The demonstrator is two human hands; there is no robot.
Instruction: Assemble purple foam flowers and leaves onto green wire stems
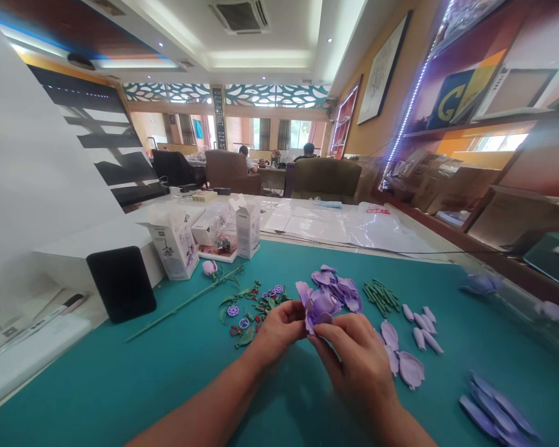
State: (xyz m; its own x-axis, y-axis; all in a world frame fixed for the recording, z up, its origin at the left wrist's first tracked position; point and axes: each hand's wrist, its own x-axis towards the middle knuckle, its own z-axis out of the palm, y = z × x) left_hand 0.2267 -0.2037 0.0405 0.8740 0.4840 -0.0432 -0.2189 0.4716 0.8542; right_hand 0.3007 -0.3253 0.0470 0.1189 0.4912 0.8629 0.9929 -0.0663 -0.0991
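Observation:
Between both hands, above the green mat (168, 385), is a purple flower (320, 305) made of layered petals. My left hand (279, 329) pinches its left edge with thumb and fingers. My right hand (361, 354) grips its lower right side, the fingertips closed on the petals. Just behind the flower lies a pile of purple petals (349, 292). Green stem pieces (381, 297) sit to the right, with pale purple cupped petals (410, 370) and small bud-like pieces (419, 341) near my right hand. Left of the flower are small green, red and purple parts (245, 323).
A long green stem with a pink bud (209, 268) lies at the left, beside a black tablet (121, 284). Open white boxes (173, 245) stand behind. Long purple petals (494, 410) are at the lower right. Two people sit in the far background.

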